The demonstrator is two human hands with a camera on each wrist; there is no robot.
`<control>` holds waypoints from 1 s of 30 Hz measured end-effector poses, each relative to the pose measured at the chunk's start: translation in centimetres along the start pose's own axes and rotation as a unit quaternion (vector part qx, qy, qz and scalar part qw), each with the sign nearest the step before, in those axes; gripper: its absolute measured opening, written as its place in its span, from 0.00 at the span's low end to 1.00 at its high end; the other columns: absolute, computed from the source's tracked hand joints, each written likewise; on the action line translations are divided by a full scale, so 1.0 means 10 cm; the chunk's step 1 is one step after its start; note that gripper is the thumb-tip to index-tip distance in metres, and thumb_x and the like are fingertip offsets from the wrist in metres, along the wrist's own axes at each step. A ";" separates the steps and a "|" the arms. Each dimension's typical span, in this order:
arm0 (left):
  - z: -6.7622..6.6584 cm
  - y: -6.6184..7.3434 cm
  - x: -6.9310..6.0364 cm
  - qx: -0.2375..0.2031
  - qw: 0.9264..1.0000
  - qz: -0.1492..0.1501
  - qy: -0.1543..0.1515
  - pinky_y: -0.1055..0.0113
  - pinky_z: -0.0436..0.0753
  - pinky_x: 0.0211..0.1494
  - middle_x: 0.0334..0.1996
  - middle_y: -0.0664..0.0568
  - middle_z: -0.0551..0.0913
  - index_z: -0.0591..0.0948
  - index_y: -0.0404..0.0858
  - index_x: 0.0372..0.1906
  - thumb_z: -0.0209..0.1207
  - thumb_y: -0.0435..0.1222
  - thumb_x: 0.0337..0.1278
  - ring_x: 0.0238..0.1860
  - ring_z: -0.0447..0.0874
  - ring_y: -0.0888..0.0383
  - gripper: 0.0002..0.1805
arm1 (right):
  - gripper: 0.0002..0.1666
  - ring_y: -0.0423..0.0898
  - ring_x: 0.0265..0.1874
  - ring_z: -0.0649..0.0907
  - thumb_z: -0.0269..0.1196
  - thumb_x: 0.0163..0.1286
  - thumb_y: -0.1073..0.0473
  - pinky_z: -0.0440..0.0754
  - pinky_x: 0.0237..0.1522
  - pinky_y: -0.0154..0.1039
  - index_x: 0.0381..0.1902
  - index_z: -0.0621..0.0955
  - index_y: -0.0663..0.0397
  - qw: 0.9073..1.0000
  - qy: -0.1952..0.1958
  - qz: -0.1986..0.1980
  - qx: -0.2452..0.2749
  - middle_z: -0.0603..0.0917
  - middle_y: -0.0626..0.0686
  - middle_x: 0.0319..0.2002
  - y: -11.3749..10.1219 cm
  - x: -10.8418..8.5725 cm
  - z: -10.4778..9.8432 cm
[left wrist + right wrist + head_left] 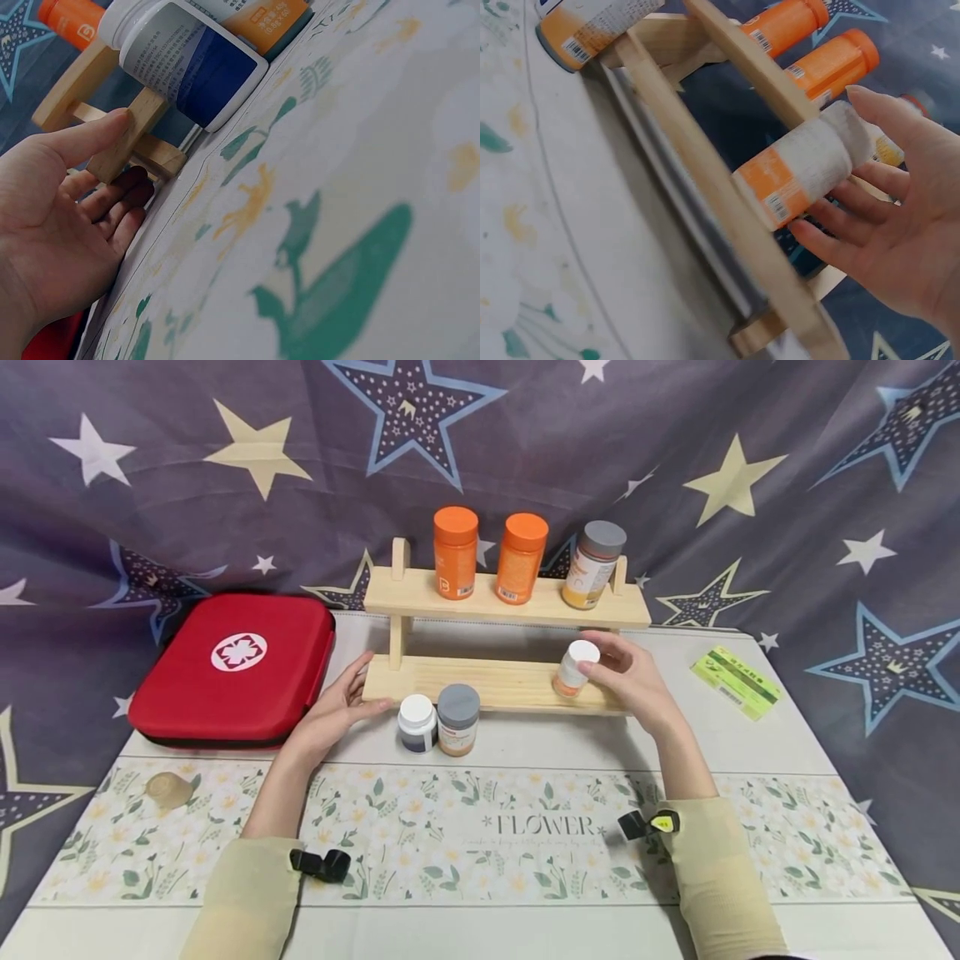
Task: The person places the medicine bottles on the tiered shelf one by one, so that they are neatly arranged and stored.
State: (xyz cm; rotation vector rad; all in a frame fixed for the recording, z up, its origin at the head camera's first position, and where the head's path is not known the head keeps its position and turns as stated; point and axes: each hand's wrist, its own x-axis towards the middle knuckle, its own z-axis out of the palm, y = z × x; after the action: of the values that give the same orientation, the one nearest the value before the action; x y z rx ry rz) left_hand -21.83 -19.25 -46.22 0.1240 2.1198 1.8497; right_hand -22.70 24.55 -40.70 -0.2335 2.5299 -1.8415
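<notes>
A two-tier wooden shelf (pixel 457 681) stands at the back of the table. My left hand (pixel 330 708) grips its lower left end; in the left wrist view the thumb (pixel 97 136) lies along the wood, with the other fingers curled beneath. On the lower tier's right side, my right hand (pixel 626 677) holds a small white pill bottle with an orange band (pixel 573 670) between thumb and fingers. The bottle (pixel 802 165) is at the board, slightly tilted. A white-capped bottle with a dark blue label (pixel 417 724) and a grey-capped jar (pixel 457 720) stand before the shelf.
Two orange bottles (pixel 455 553) (pixel 521 558) and a grey-capped bottle (pixel 592 566) stand on the upper tier. A red first-aid case (pixel 232 672) lies left, near a tan stopper-like object (pixel 168 790). A green-yellow box (pixel 737 682) lies right. Starry cloth (pixel 555 435) hangs behind.
</notes>
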 end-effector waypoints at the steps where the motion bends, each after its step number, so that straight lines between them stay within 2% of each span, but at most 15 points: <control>1: 0.01 0.00 0.01 -0.001 1.000 0.000 -0.001 0.50 0.53 0.84 0.83 0.46 0.54 0.42 0.50 0.85 0.67 0.37 0.65 0.82 0.51 0.51 0.55 | 0.31 0.36 0.50 0.83 0.70 0.69 0.55 0.77 0.55 0.27 0.68 0.78 0.55 1.000 0.010 -0.012 0.004 0.86 0.40 0.51 -0.02 -0.01 0.00; 4: 0.02 0.00 0.02 -0.004 1.000 0.002 -0.005 0.49 0.53 0.84 0.83 0.47 0.54 0.42 0.50 0.85 0.67 0.37 0.65 0.82 0.51 0.51 0.55 | 0.27 0.39 0.52 0.84 0.70 0.69 0.59 0.79 0.57 0.26 0.63 0.80 0.60 0.996 0.048 -0.063 0.032 0.87 0.48 0.52 -0.13 -0.03 0.02; 7: 0.01 0.00 0.01 -0.005 1.000 0.004 -0.004 0.49 0.53 0.84 0.83 0.47 0.54 0.42 0.50 0.85 0.66 0.37 0.66 0.82 0.51 0.51 0.55 | 0.21 0.42 0.52 0.86 0.70 0.67 0.65 0.81 0.59 0.29 0.57 0.82 0.66 0.987 0.083 -0.128 0.058 0.87 0.55 0.52 -0.29 -0.04 0.12; 10: -0.01 0.01 0.00 -0.003 1.000 0.005 -0.003 0.49 0.53 0.84 0.83 0.47 0.53 0.41 0.49 0.85 0.66 0.36 0.66 0.83 0.50 0.51 0.55 | 0.19 0.41 0.50 0.87 0.70 0.66 0.69 0.83 0.59 0.32 0.53 0.83 0.70 0.977 0.097 -0.177 0.066 0.88 0.56 0.51 -0.44 -0.05 0.29; 12: -0.01 0.01 0.00 -0.001 1.000 0.005 -0.004 0.49 0.53 0.85 0.83 0.47 0.52 0.41 0.49 0.85 0.66 0.37 0.66 0.83 0.50 0.51 0.55 | 0.18 0.40 0.49 0.88 0.69 0.65 0.72 0.84 0.58 0.34 0.52 0.83 0.72 0.974 0.089 -0.195 0.072 0.87 0.60 0.51 -0.52 -0.06 0.41; 17: -0.01 -0.01 0.00 0.000 1.000 0.004 -0.003 0.49 0.53 0.85 0.83 0.47 0.52 0.41 0.50 0.85 0.66 0.37 0.66 0.83 0.49 0.51 0.55 | 0.18 0.40 0.47 0.88 0.69 0.66 0.70 0.85 0.55 0.34 0.54 0.83 0.68 0.978 0.036 -0.197 0.054 0.86 0.68 0.50 -0.59 -0.06 0.70; 20: -0.01 -0.01 0.00 -0.001 1.000 0.004 -0.002 0.49 0.53 0.84 0.83 0.47 0.52 0.41 0.50 0.85 0.66 0.38 0.66 0.83 0.50 0.51 0.55 | 0.21 0.49 0.49 0.88 0.69 0.66 0.69 0.85 0.56 0.37 0.57 0.82 0.67 0.980 -0.009 -0.196 0.042 0.87 0.66 0.49 -0.56 -0.04 0.85; 22: -0.01 -0.01 0.00 -0.002 1.000 0.004 -0.003 0.49 0.53 0.84 0.83 0.47 0.52 0.41 0.50 0.85 0.66 0.38 0.66 0.83 0.50 0.50 0.55 | 0.24 0.56 0.51 0.86 0.69 0.66 0.68 0.85 0.58 0.43 0.60 0.81 0.66 0.979 -0.046 -0.192 0.040 0.86 0.65 0.51 -0.54 -0.04 0.93; 24: -0.01 -0.01 0.01 -0.003 1.000 0.003 -0.004 0.49 0.53 0.84 0.83 0.47 0.53 0.41 0.50 0.85 0.66 0.37 0.66 0.83 0.51 0.50 0.55 | 0.28 0.58 0.54 0.85 0.70 0.66 0.66 0.85 0.59 0.48 0.63 0.79 0.63 0.980 -0.083 -0.180 0.028 0.86 0.64 0.54 -0.50 -0.04 1.01; 27: -0.01 -0.01 0.01 -0.003 1.000 0.003 -0.002 0.49 0.53 0.84 0.83 0.47 0.52 0.42 0.50 0.85 0.66 0.37 0.66 0.83 0.50 0.51 0.55 | 0.33 0.56 0.56 0.84 0.73 0.65 0.63 0.84 0.60 0.54 0.67 0.77 0.59 0.978 -0.132 -0.160 -0.005 0.84 0.62 0.58 -0.45 -0.05 1.13; 30: -0.01 -0.01 0.01 0.000 1.000 0.004 -0.002 0.49 0.53 0.84 0.83 0.47 0.52 0.41 0.50 0.85 0.67 0.37 0.66 0.83 0.49 0.51 0.55 | 0.36 0.53 0.57 0.83 0.75 0.62 0.60 0.84 0.60 0.51 0.68 0.77 0.57 0.974 -0.167 -0.147 -0.049 0.83 0.59 0.60 -0.41 -0.07 1.22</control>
State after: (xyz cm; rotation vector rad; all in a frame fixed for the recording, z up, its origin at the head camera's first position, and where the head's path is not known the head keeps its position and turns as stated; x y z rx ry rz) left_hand -21.88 -19.33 -46.34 0.1361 2.1197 1.8538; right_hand -20.47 11.88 -40.67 -0.8824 2.4506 -1.5860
